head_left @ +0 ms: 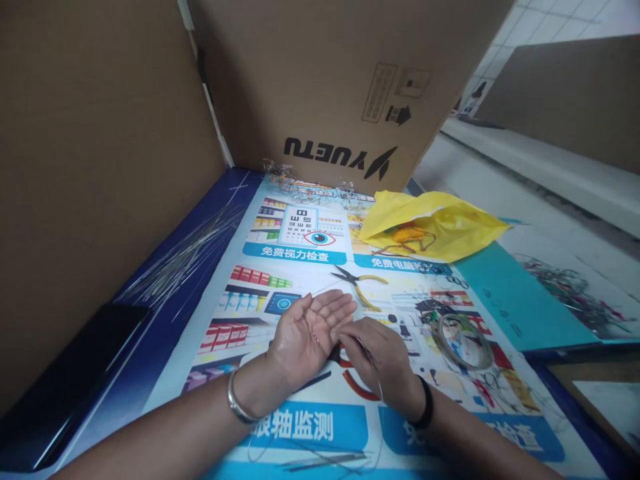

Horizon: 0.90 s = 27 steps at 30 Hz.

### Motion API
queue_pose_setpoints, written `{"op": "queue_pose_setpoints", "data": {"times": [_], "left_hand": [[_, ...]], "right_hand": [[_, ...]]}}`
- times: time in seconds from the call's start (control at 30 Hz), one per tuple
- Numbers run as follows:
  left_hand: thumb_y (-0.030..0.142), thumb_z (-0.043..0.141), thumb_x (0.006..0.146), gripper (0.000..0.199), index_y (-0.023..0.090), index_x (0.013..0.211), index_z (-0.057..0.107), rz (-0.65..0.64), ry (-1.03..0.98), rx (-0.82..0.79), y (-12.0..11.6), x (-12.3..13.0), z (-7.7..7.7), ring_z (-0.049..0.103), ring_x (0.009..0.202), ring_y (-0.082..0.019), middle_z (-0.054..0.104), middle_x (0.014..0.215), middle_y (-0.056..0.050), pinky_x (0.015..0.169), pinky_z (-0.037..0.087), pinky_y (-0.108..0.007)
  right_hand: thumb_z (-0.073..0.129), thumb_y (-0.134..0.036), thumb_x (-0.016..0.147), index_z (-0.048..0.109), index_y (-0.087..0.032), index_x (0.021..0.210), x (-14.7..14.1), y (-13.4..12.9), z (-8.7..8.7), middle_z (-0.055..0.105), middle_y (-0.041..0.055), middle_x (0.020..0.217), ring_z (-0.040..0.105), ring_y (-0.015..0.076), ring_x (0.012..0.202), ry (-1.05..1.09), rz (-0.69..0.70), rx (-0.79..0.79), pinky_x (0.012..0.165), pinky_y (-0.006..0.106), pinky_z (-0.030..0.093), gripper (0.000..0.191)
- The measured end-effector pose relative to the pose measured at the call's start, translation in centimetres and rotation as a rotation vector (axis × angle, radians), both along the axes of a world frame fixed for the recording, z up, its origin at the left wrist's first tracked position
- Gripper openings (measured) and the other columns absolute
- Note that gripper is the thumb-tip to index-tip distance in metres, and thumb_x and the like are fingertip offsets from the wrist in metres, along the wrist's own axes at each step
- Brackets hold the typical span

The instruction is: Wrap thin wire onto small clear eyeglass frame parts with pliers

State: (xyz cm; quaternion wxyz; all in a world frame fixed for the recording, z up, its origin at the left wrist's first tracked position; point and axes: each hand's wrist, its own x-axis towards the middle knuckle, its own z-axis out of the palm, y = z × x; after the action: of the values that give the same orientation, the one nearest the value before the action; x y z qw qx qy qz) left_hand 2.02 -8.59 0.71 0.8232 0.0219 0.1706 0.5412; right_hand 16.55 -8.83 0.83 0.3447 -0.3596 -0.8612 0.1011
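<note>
My left hand (306,340) lies palm up with its fingers stretched out. A few tiny pinkish specks, which look like beads (315,337), rest in the palm. Close against its fingers, my right hand (379,357) is closed in a pinch on a thin wire (376,373), which curves down past the wrist. Just beyond the fingertips lie pliers with yellow handles (356,280), jaws apart. A second tool with orange handles (358,387) is partly hidden beneath my hands.
A yellow pouch (450,227) gapes at the back right. Coiled wire (463,343) lies right of my hands, straight wires (180,257) at the left beside a black flat device (75,380). Wire tangles (575,293) cover the far right. Cardboard walls (320,80) stand behind.
</note>
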Motion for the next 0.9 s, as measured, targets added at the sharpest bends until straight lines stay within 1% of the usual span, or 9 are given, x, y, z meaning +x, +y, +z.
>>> {"op": "queue_pose_setpoints", "data": {"times": [0.13, 0.23, 0.37, 0.53, 0.7, 0.9], "left_hand": [[0.038, 0.041, 0.084, 0.041, 0.007, 0.104, 0.059, -0.053, -0.013, 0.030, -0.40, 0.30, 0.40, 0.045, 0.118, -0.026, 0.057, 0.117, -0.016, 0.098, 0.036, -0.035], [0.040, 0.042, 0.084, 0.042, 0.010, 0.109, 0.057, -0.085, 0.002, 0.029, -0.69, 0.48, 0.54, 0.044, 0.120, -0.024, 0.053, 0.123, -0.014, 0.099, 0.036, -0.033], [0.041, 0.041, 0.084, 0.043, 0.011, 0.112, 0.054, -0.093, -0.017, 0.009, -0.74, 0.52, 0.58, 0.043, 0.120, -0.024, 0.050, 0.126, -0.014, 0.099, 0.036, -0.032], [0.041, 0.040, 0.084, 0.044, 0.011, 0.114, 0.053, -0.091, -0.013, 0.013, -0.72, 0.52, 0.53, 0.042, 0.121, -0.024, 0.049, 0.127, -0.014, 0.100, 0.035, -0.033], [0.040, 0.042, 0.084, 0.043, 0.011, 0.112, 0.055, -0.092, 0.020, 0.035, -0.88, 0.60, 0.61, 0.041, 0.122, -0.024, 0.050, 0.126, -0.014, 0.099, 0.035, -0.033], [0.042, 0.040, 0.084, 0.045, 0.010, 0.112, 0.055, -0.094, 0.015, -0.002, -0.88, 0.64, 0.77, 0.042, 0.121, -0.024, 0.049, 0.126, -0.015, 0.097, 0.037, -0.030]], "right_hand": [[0.050, -0.016, 0.082, 0.061, -0.018, 0.084, 0.27, 0.18, 0.33, 0.064, 0.0036, 0.071, 0.056, 0.0138, 0.067, -0.005, -0.036, 0.124, 0.064, 0.026, 0.044, 0.011], [0.050, -0.017, 0.081, 0.061, -0.018, 0.081, 0.40, 0.32, 0.48, 0.062, 0.0040, 0.068, 0.055, 0.0141, 0.066, -0.025, -0.039, 0.164, 0.064, 0.027, 0.044, 0.011], [0.050, -0.016, 0.081, 0.061, -0.018, 0.077, 0.47, 0.39, 0.24, 0.061, 0.0042, 0.066, 0.054, 0.0144, 0.065, -0.038, -0.032, 0.193, 0.063, 0.027, 0.044, 0.012], [0.050, -0.015, 0.081, 0.061, -0.017, 0.079, 0.40, 0.37, 0.18, 0.062, 0.0046, 0.068, 0.054, 0.0146, 0.066, -0.062, -0.020, 0.214, 0.064, 0.027, 0.044, 0.012], [0.047, -0.015, 0.082, 0.062, -0.016, 0.076, 0.32, 0.34, 0.35, 0.061, 0.0042, 0.065, 0.056, 0.0145, 0.066, -0.104, -0.040, 0.225, 0.064, 0.027, 0.043, 0.016], [0.046, -0.015, 0.083, 0.062, -0.017, 0.077, 0.23, 0.42, 0.20, 0.061, 0.0045, 0.066, 0.054, 0.0147, 0.065, -0.104, -0.040, 0.232, 0.063, 0.027, 0.043, 0.017]]}}
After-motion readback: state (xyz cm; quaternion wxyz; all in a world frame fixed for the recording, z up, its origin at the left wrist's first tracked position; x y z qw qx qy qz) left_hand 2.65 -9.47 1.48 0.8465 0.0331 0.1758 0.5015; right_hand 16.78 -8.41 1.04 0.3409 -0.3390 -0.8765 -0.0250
